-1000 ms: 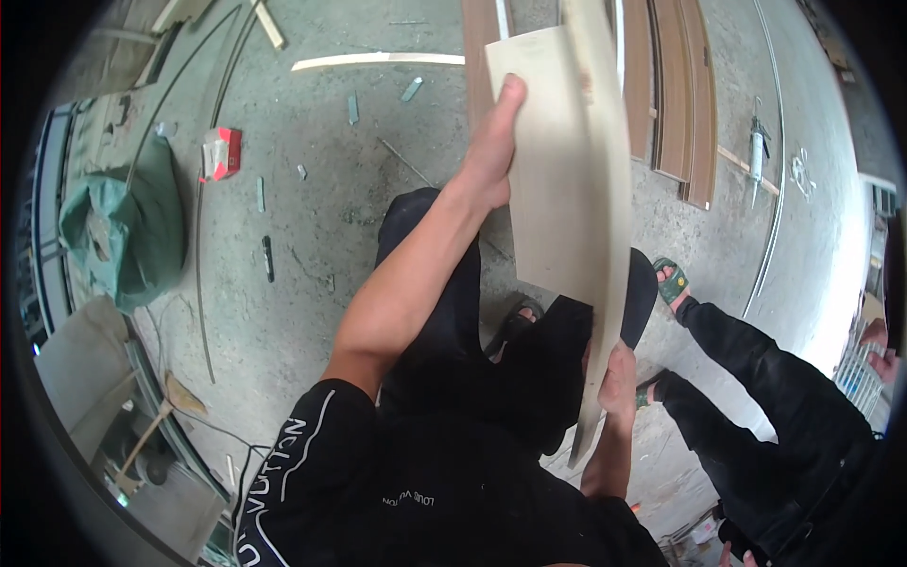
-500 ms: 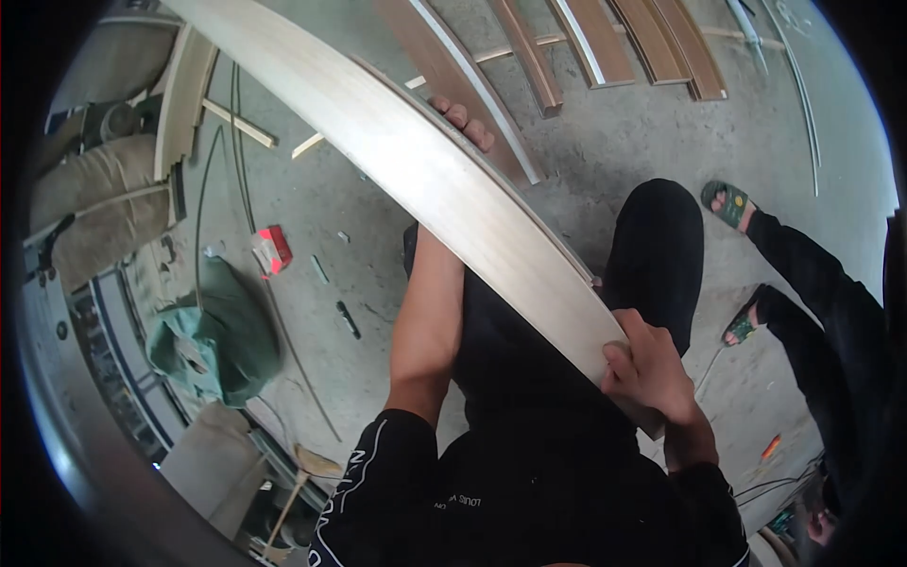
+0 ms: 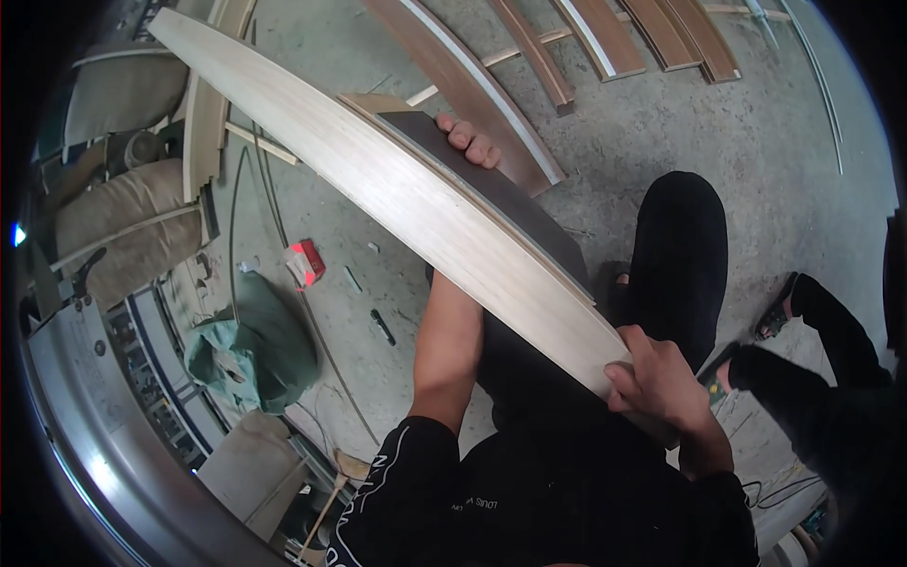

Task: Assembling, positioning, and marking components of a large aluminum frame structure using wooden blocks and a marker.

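Pale and long, a board (image 3: 397, 208) is slanting from far left to near right, the left hand (image 3: 469, 142) curling over the dark panel (image 3: 517, 207) behind it, the right hand (image 3: 658, 380) clasping its near end, seemingly balancing its length.

soft, grey light; sheen on pale board (image 3: 383, 189), glare on metal surface (image 3: 94, 425); bent edges, black corners.
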The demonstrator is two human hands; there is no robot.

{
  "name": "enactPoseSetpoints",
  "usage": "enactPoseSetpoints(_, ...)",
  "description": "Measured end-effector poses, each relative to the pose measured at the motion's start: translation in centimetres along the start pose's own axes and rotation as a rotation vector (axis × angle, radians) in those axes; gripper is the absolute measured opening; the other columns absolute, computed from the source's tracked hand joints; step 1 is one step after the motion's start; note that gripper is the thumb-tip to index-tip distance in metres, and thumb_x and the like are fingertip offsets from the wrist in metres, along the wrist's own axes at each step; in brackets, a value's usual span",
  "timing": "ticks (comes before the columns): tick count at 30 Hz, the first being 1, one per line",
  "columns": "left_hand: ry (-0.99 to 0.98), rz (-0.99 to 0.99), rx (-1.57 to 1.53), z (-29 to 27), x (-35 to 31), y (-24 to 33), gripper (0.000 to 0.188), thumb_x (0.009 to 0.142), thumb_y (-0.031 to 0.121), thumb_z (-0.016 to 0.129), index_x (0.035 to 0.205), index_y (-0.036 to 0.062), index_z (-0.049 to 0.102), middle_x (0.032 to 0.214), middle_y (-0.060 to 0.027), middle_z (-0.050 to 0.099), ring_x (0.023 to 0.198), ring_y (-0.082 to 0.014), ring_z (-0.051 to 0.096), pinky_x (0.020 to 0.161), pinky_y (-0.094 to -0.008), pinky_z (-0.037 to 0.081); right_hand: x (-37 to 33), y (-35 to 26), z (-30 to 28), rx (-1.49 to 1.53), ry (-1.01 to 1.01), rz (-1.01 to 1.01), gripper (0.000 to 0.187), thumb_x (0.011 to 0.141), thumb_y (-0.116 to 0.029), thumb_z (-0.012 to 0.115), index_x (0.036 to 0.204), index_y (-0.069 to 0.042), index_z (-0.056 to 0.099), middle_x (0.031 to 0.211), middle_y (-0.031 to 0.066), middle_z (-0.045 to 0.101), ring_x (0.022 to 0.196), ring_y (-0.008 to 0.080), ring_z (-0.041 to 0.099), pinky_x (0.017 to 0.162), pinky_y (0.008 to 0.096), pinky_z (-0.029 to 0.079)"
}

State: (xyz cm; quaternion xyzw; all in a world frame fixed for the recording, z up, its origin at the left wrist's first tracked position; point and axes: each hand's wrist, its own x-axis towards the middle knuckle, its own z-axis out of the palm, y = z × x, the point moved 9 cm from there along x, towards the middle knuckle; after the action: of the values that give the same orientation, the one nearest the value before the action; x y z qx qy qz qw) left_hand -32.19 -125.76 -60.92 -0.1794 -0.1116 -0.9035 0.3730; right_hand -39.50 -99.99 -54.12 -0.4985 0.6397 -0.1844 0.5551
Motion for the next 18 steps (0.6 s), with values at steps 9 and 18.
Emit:
enactPoseSetpoints(9, 0.06, 0.05, 0.029, 0.6, -0.2, 0.7, 0.026, 0.093, 0.026, 0.04, 0.108, 0.0058, 0.047, 0.097, -0.0092, 0.057, 0.085, -0.0242, 0.057, 0.073, -0.0342, 0.044, 0.2, -1.0, -0.2, -0.092, 0.056, -0.128, 0.036, 0.077, -0.021, 0.063, 0.095, 0.003, 0.043, 0.064, 0.0172, 0.055, 0.053, 0.0333, 0.058, 0.048, 0.0382, 0.047)
enactPoseSetpoints(18, 0.316, 0.134, 0.114, -0.3, -1.1, 1.3, 0.025, 0.091, 0.028, 0.044, 0.106, 0.0086, 0.049, 0.09, -0.0063, 0.058, 0.077, -0.0208, 0.057, 0.067, -0.0314, 0.044, -0.3, -0.1, -0.2, -0.08, 0.027, -0.06, 0.037, 0.08, -0.024, 0.061, 0.096, 0.003, 0.043, 0.065, 0.0166, 0.056, 0.056, 0.0343, 0.059, 0.051, 0.0393, 0.048)
